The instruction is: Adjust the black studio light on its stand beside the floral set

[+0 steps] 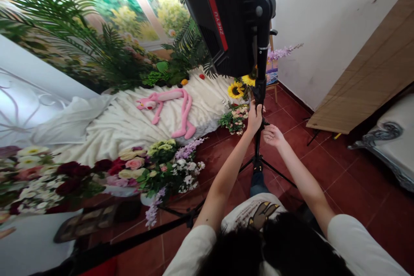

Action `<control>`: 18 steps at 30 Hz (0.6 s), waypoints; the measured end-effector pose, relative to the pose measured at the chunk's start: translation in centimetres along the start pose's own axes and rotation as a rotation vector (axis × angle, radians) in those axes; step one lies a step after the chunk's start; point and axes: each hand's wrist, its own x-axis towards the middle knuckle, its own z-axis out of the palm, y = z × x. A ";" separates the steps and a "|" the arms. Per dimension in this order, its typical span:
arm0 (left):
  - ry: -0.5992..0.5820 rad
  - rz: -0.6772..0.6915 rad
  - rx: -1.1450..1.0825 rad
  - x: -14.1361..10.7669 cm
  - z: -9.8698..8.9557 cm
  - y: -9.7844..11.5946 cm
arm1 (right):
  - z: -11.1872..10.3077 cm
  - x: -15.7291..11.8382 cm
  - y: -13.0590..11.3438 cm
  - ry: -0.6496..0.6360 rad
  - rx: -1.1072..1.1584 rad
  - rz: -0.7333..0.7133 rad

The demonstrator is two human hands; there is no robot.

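A black light stand (pixel 257 148) rises in front of me from spread tripod legs on the floor. On top of it sits a large black studio light (pixel 234 30) with a red stripe lettered ZHEYU. My left hand (pixel 254 117) is wrapped round the pole below the light. Slightly lower and to the right, my right hand (pixel 272 135) has its fingers closed at a small black knob (pixel 265 124) on the stand's side. The fingertips partly hide that knob.
Left of the stand, a pink plush toy (pixel 170 99) lies on a white draped blanket (pixel 113 125). Artificial flowers (pixel 136 166) line its near side, and sunflowers (pixel 236 89) stand close to the pole. Another black stand's pole (pixel 129 237) crosses the lower left. A wooden panel (pixel 365 64) leans at right.
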 end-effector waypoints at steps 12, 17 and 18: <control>-0.158 0.052 0.043 -1.6 -1.3 -1.1 | -1.3 0.8 1.6 0.459 -0.961 -0.417; -0.163 0.054 0.086 -3.2 -1.8 -2.8 | -1.9 0.1 1.4 0.481 -1.213 -0.698; -0.160 0.053 0.095 -3.5 -1.8 -3.1 | -2.1 0.0 1.4 0.477 -1.243 -0.712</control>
